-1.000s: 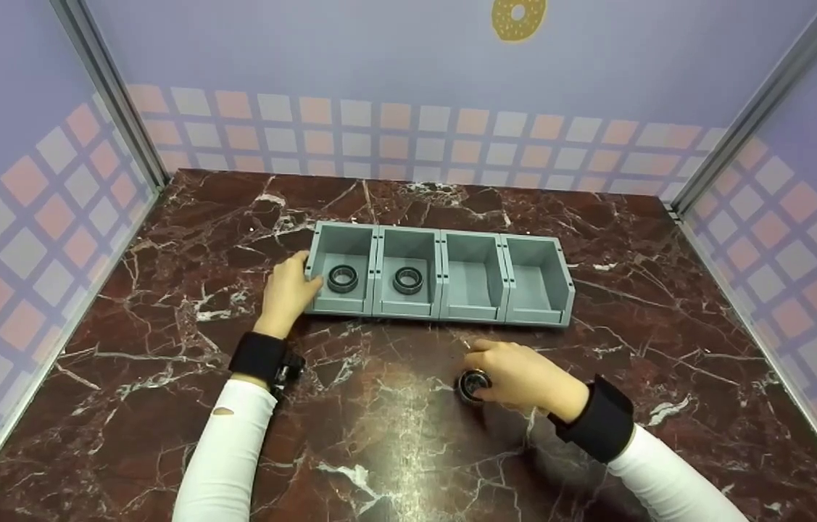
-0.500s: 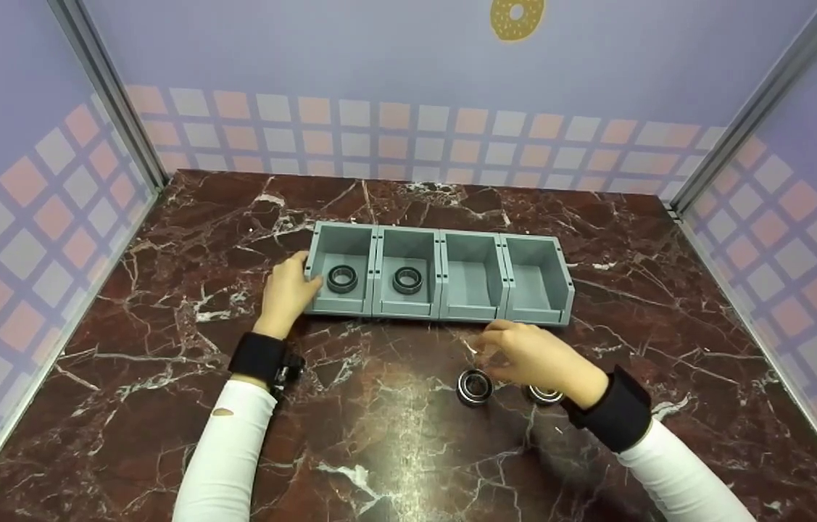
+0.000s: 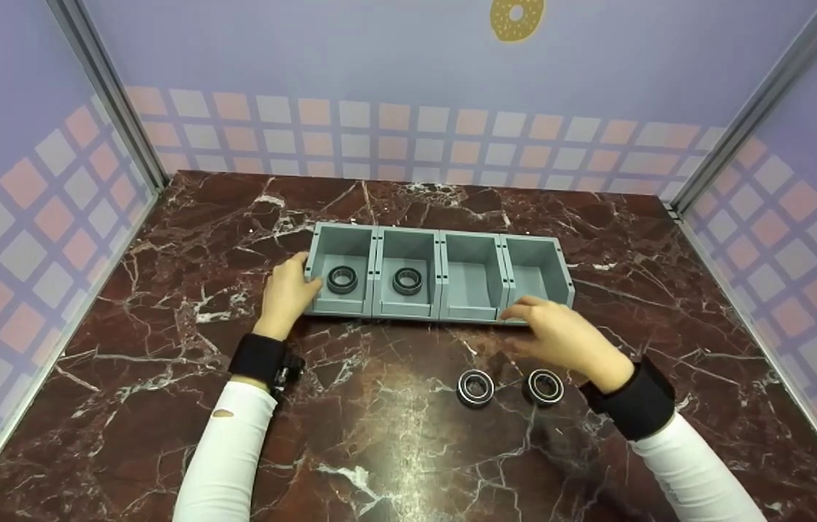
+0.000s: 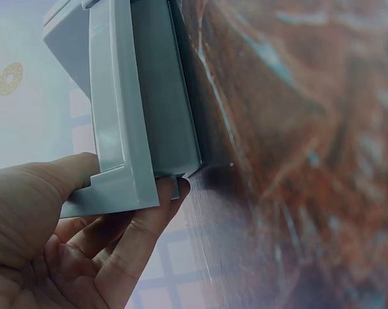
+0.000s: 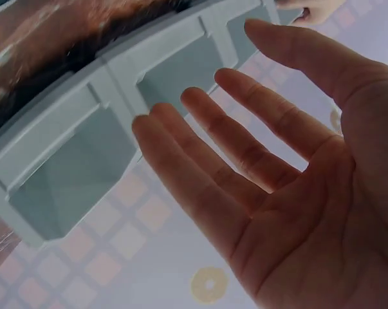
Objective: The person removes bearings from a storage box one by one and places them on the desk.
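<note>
From the head camera, four grey storage bins (image 3: 442, 254) stand joined in a row on the dark red marble-look table (image 3: 394, 413). The left hand (image 3: 285, 293) grips the side of the first bin, at the left end. That should stop the row from sliding, so a gentle, steady hold is best. One black bearing (image 3: 331, 280) lies flat in the first bin and a second black bearing (image 3: 396, 281) lies flat in the next one. In front of the row, the left shiny bearing (image 3: 463, 388) and the right shiny bearing (image 3: 557, 388) lie flat on the table, a little apart. The right hand (image 3: 567, 335) holds nothing and is at the front of the last bin. It had better not bump the bin.

From the left wrist camera, the thumb (image 4: 74, 170) is on one side of the bin's wall and the fingers (image 4: 137, 241) are on the other. Squeezing sideways seems wise, because pulling up could tip the corner.

From the right wrist camera, the palm (image 5: 309, 225) is bare and the fingers are stretched out and loose. I can't tell if their tips touch the bins. To pick up a bearing well, pinch its outside rim and keep it flat.
</note>
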Motion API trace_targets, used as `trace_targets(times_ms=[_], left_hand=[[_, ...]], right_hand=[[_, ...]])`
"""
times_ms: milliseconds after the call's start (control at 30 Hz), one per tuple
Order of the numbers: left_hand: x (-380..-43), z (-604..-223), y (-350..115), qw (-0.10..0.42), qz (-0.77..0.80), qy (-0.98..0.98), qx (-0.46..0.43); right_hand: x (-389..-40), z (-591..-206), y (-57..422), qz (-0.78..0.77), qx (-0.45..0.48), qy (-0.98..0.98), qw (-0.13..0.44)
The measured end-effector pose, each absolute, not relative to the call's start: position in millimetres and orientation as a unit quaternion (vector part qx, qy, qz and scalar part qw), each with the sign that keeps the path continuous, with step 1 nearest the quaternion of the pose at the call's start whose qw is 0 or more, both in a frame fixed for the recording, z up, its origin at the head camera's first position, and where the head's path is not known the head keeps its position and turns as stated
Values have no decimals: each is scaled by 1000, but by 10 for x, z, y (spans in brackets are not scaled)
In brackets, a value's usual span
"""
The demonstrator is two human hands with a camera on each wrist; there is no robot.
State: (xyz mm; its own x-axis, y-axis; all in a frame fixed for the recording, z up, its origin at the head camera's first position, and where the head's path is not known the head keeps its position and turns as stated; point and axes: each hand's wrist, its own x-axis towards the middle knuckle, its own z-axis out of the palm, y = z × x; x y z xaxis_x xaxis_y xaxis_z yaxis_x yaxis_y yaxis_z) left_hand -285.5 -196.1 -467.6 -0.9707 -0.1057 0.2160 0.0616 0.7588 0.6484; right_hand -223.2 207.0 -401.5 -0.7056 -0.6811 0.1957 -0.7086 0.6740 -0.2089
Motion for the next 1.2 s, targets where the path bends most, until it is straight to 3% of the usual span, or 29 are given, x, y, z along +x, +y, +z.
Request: trace_targets(times_ms=[600,1200], left_hand=[[-2854,-4679,-1965,117,-346,-931,18],[-2848,-4666,-1951,116,-348,-930,21]], right_hand=[[-2604,-3990,2383,184,260,-944,84],[-2914,-4243,2637,239,149,-951,127]])
